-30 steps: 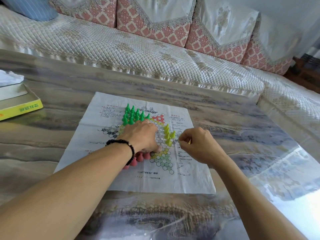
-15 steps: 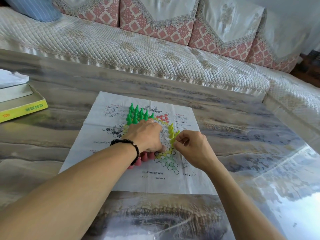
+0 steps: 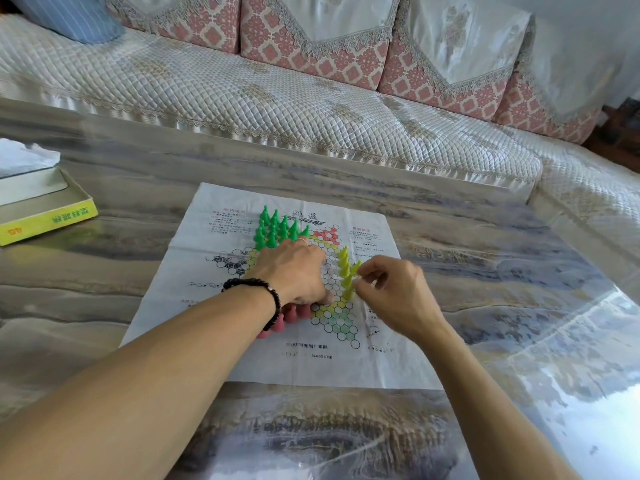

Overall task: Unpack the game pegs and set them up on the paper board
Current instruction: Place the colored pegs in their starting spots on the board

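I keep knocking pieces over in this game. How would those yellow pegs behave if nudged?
The yellow pegs are tall, narrow cones packed close, so they probably tip easily and topple neighbours. They look like light plastic. The thin paper board under them might slide or wrinkle.

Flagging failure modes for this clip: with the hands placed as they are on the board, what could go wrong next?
1. The right hand is working right against the yellow pegs, which stand close together; a nudge could topple several.
2. The left hand rests on the thin paper board; dragging it may shift the sheet and tip the green pegs.
3. The left wrist lies over the red pegs and could knock them.
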